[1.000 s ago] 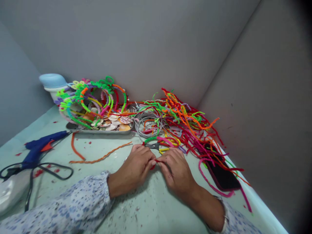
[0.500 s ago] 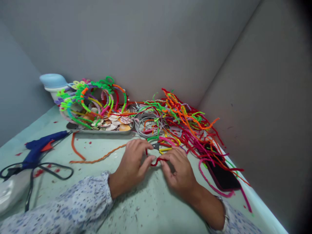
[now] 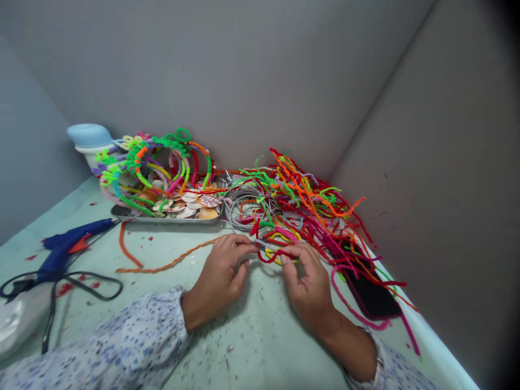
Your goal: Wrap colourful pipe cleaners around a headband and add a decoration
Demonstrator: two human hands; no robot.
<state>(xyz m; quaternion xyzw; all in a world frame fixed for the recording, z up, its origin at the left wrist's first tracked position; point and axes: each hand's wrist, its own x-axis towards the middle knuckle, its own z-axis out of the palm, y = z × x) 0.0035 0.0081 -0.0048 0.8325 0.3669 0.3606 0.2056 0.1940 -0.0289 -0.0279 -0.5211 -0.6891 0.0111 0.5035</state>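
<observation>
A short, bent dark red pipe cleaner [image 3: 268, 261] spans the gap between my two hands, low over the table. My left hand [image 3: 223, 271] has its fingertips on the left end, with the thumb set a little apart from them. Pinched between the thumb and index finger of my right hand [image 3: 309, 279] is the other end. Just behind the fingers lies a pair of pliers [image 3: 271, 250] with red and yellow handles, partly hidden by the pipe cleaner and my hands.
A metal tray [image 3: 174, 219] holds shell pieces and colourful pipe-cleaner rings [image 3: 142, 162]. Coiled wire [image 3: 232, 211] and heaped pipe cleaners [image 3: 312, 195] lie right of it. A phone [image 3: 371, 295] is at right. A blue glue gun [image 3: 60, 252] and a white bottle [image 3: 90, 142] stand left.
My right hand has shifted slightly right, and the pipe cleaner between the hands has moved up and right, its curve now reaching over the pliers. My left thumb has drawn back from it.
</observation>
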